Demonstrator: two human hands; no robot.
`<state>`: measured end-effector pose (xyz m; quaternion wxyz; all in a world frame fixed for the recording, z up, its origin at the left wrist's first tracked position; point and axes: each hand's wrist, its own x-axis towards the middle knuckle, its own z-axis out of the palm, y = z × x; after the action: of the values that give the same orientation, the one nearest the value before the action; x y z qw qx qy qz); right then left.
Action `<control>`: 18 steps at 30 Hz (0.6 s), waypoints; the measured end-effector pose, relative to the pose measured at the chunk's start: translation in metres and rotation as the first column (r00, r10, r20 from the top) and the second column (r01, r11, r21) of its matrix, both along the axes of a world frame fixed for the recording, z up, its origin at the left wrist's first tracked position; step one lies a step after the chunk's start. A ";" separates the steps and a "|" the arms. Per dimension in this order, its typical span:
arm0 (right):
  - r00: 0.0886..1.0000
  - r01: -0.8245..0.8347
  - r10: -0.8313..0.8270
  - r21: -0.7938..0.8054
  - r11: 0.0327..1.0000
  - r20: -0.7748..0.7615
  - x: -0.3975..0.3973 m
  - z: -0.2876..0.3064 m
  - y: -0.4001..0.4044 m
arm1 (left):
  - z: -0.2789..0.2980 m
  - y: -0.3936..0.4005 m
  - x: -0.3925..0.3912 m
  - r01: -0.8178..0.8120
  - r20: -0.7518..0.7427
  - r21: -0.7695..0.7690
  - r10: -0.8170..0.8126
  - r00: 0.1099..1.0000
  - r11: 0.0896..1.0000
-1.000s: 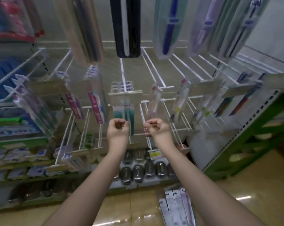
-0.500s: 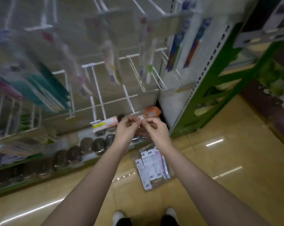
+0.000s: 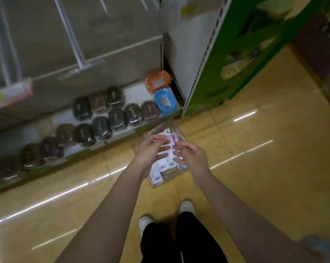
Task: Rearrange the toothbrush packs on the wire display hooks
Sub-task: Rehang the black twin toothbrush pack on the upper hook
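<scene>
Yellow tiled floor (image 3: 255, 168) holds a clear bag of toothbrush packs (image 3: 160, 170), just before the low shelf (image 3: 133, 95). Left hand (image 3: 150, 150) and right hand (image 3: 193, 158) hover above it, fingers loose, gripping nothing.

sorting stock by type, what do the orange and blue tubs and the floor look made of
Orange tub and blue tub: likely moulded plastic, given their bright, even colour and rounded rims. Floor: probably glazed tile, glossy, showing streaked light reflections and thin joint lines.
</scene>
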<state>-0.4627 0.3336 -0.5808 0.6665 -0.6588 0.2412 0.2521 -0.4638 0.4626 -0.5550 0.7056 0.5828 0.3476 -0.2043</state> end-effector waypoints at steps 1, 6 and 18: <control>0.999 0.035 -0.035 0.005 0.999 -0.031 0.000 -0.019 -0.002 | -0.021 0.002 0.001 -0.028 -0.019 0.001 0.028 0.999 1.000; 0.978 0.169 -0.167 0.004 0.986 -0.127 -0.008 -0.125 -0.004 | -0.131 0.011 -0.004 -0.115 -0.079 0.035 0.117 0.990 0.993; 0.956 0.037 -0.086 -0.173 0.984 -0.282 -0.006 -0.352 0.024 | -0.348 0.019 -0.020 -0.227 -0.203 0.192 0.265 0.943 0.955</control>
<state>-0.4683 0.3575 -0.9324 0.5745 -0.6604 0.3764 0.3035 -0.4835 0.4821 -0.9035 0.6306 0.5641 0.5117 -0.1496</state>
